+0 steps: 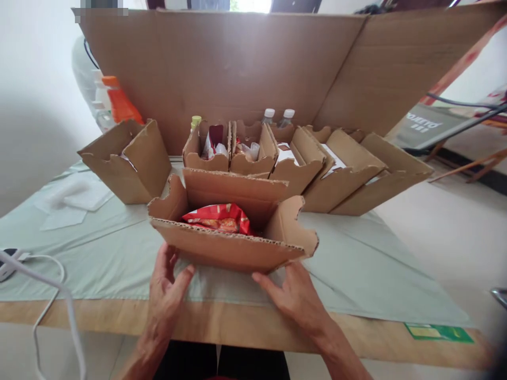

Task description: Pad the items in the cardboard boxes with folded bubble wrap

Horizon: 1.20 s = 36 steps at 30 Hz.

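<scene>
An open-topped cardboard box (233, 249) sits in front of me near the table's front edge, its long side turned toward me. Inside lies a shiny red packet (222, 217), only its upper part showing above the box wall. My left hand (168, 285) grips the lower left corner, thumb in front and fingertips partly hidden by the box. At the lower right corner my right hand (291, 290) has its thumb along the bottom front edge, its other fingers mostly hidden behind the cardboard.
Several similar boxes (253, 164) stand in a row behind, with another box (130, 163) at left. A tall cardboard panel (237, 63) rises behind them. White plastic bags (73, 198), a white cable (59, 282) and a green packet (438, 332) lie about the table.
</scene>
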Each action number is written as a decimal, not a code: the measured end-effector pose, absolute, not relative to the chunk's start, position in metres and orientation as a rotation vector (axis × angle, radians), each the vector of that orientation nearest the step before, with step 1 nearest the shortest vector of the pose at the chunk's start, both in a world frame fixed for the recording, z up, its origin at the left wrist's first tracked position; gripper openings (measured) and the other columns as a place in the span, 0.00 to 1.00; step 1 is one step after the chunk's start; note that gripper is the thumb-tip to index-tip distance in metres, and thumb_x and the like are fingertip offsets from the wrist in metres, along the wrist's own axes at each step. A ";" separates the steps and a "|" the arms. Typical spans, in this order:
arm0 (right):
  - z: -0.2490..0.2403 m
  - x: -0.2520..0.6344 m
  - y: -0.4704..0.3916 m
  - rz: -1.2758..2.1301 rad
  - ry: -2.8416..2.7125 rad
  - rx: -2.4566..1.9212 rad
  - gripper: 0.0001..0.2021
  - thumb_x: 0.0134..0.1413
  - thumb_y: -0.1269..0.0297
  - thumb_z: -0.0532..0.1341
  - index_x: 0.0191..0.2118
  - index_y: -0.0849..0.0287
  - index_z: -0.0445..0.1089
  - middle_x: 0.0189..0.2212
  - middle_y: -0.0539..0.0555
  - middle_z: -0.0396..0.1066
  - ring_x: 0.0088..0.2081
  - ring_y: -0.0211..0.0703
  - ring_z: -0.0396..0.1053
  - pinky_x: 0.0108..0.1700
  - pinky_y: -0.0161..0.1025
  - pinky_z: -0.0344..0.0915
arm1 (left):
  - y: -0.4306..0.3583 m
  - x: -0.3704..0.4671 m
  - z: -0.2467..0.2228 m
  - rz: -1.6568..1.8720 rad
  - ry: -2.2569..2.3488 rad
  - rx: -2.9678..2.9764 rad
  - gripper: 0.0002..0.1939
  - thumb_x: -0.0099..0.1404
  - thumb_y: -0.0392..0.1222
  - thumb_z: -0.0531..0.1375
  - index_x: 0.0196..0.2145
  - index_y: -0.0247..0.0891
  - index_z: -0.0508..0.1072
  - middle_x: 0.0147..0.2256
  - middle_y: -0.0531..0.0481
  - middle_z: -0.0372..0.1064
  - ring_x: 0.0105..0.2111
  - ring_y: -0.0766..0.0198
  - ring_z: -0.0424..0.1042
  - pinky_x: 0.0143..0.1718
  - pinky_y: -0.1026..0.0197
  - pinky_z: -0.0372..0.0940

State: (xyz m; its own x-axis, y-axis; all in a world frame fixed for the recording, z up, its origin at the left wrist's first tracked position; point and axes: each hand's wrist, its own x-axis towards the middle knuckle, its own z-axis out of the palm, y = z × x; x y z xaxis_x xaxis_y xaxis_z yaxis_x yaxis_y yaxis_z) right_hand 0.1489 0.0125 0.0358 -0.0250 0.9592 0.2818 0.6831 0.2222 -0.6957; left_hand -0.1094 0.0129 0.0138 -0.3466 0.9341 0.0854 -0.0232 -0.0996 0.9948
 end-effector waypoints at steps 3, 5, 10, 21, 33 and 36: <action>0.040 0.164 0.048 0.422 -1.680 -1.575 0.15 0.55 0.47 0.64 0.38 0.53 0.73 0.35 0.59 0.79 0.35 0.57 0.77 0.37 0.51 0.73 | 0.042 -0.085 0.025 1.541 1.245 1.165 0.35 0.61 0.42 0.64 0.65 0.45 0.63 0.66 0.43 0.63 0.69 0.47 0.60 0.71 0.42 0.52; 0.042 0.174 0.067 0.436 -1.639 -1.623 0.15 0.55 0.48 0.63 0.39 0.55 0.71 0.32 0.58 0.78 0.31 0.53 0.75 0.33 0.48 0.71 | 0.061 -0.075 0.027 1.471 1.226 1.217 0.37 0.59 0.42 0.64 0.66 0.42 0.62 0.66 0.40 0.63 0.69 0.46 0.59 0.71 0.41 0.51; 0.023 0.184 0.076 0.558 -1.658 -1.699 0.17 0.57 0.50 0.58 0.43 0.58 0.72 0.33 0.58 0.80 0.29 0.50 0.75 0.35 0.47 0.71 | 0.073 -0.076 0.009 1.335 1.343 1.215 0.41 0.61 0.44 0.62 0.70 0.37 0.56 0.68 0.35 0.59 0.71 0.44 0.56 0.71 0.39 0.51; -0.014 0.194 0.034 0.148 -1.730 -1.583 0.15 0.65 0.51 0.59 0.41 0.54 0.78 0.40 0.56 0.81 0.42 0.54 0.79 0.51 0.52 0.73 | 0.010 -0.150 0.002 1.118 1.520 1.500 0.18 0.66 0.41 0.60 0.53 0.39 0.77 0.53 0.41 0.78 0.55 0.50 0.77 0.56 0.48 0.72; 0.046 -0.076 0.116 0.366 -2.412 -0.674 0.13 0.65 0.74 0.57 0.47 0.58 0.77 0.50 0.59 0.79 0.50 0.48 0.76 0.53 0.45 0.74 | -0.005 -0.189 -0.009 1.525 1.492 1.699 0.14 0.67 0.29 0.57 0.46 0.40 0.77 0.39 0.46 0.80 0.38 0.61 0.79 0.40 0.60 0.73; 0.048 -0.160 0.157 0.375 -2.619 -0.697 0.15 0.64 0.71 0.58 0.53 0.60 0.76 0.63 0.63 0.70 0.60 0.55 0.69 0.60 0.51 0.70 | -0.002 -0.189 -0.013 1.625 1.443 1.649 0.16 0.66 0.29 0.57 0.48 0.41 0.75 0.38 0.47 0.80 0.36 0.61 0.78 0.38 0.60 0.72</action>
State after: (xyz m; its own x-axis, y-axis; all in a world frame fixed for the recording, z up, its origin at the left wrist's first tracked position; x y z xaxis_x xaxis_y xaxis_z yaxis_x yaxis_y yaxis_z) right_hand -0.1602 0.1570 0.0476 -0.7945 0.5218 0.3108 0.4135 0.8395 -0.3525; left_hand -0.1887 -0.0018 -0.0134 -0.2155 0.8519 0.4773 0.3731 -0.3799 0.8464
